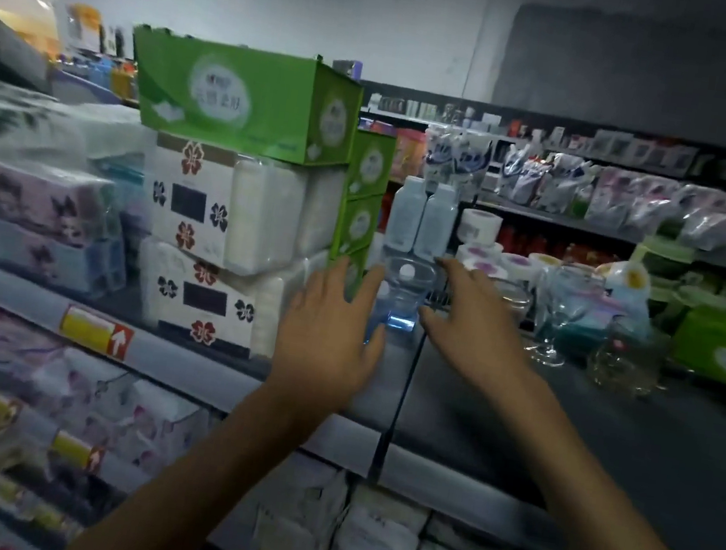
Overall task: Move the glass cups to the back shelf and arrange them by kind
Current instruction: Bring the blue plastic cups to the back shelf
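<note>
Centre frame, the cup (405,294) stands upright between the left hand (330,330) and right hand (475,322). Both are about equally near, fingers spread, gripping nothing.

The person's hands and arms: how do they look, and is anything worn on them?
The left hand and the right hand are bare: no gloves, no ring that shows. The left forearm and the right forearm are bare too, with no sleeve, watch or bracelet in view. The picture is blurred, so small details could be missed.
</note>
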The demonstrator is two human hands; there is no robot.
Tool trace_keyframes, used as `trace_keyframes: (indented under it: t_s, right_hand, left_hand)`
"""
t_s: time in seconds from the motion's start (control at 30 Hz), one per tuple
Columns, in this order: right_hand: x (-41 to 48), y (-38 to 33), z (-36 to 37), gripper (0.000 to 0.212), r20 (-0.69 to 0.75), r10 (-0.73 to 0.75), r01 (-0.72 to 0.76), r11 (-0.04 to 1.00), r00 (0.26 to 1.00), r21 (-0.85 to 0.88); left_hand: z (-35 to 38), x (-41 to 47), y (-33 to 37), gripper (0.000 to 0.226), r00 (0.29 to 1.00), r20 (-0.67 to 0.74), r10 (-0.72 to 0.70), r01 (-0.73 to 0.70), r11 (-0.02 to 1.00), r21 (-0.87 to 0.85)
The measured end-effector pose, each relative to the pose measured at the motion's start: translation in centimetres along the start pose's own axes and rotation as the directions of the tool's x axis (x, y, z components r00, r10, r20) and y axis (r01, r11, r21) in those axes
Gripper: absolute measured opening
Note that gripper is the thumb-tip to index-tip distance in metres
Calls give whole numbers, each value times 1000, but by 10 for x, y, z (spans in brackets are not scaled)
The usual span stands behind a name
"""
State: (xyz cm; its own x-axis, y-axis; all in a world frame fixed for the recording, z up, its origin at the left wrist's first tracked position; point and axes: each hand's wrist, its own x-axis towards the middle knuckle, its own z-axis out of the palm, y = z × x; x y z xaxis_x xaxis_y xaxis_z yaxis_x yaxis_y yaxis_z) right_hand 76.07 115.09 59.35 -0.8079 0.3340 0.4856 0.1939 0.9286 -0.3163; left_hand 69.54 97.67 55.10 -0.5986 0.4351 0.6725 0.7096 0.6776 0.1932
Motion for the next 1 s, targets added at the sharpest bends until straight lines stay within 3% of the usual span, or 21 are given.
trace_keyframes:
  t_s: [0.1, 0.2, 0.27, 0.43, 0.6, 0.7, 0.77, 0.9, 1.0]
  right_hand:
    - [33, 8, 22, 77, 134, 60, -50, 996, 989, -79]
    - [50, 17, 44, 59, 204, 107, -82, 988, 973, -129]
    - [56, 22, 52, 45, 172, 109, -98, 993, 979, -72]
    - [61, 26, 60, 43, 82, 132, -138, 988, 988, 73]
    - [41, 22, 44, 40, 2, 150, -148, 970, 989, 193]
    - [14, 14, 18, 40, -127, 143, -99, 948, 982, 303]
    - [-12, 5, -5, 38, -222, 144, -47, 919, 964, 392]
    - [-75, -15, -46, 32, -337, 187, 24, 846, 923, 533]
    - [-123, -19, -62, 28, -387, 317, -3, 777, 866, 630]
  left_hand:
    - [12, 16, 0, 59, 996, 74, -45, 42, 998, 36]
    - [21, 17, 2, 43, 983, 155, -98, 101, 995, -10]
    - [20, 17, 4, 31, 976, 176, -128, 149, 982, -113]
    - [15, 17, 1, 9, 978, 159, -135, 180, 932, -316]
    - [9, 5, -5, 20, 989, 86, -120, 147, 854, -499]
    - [-4, -2, -5, 23, 994, -26, -105, 72, 817, -572]
    - [-19, -8, -6, 24, 987, -98, -126, 26, 733, -680]
    - [-47, -26, 1, 17, 993, -8, -114, 54, 533, -845]
    - [-53, -38, 8, 20, 996, 1, -88, 43, 477, -878]
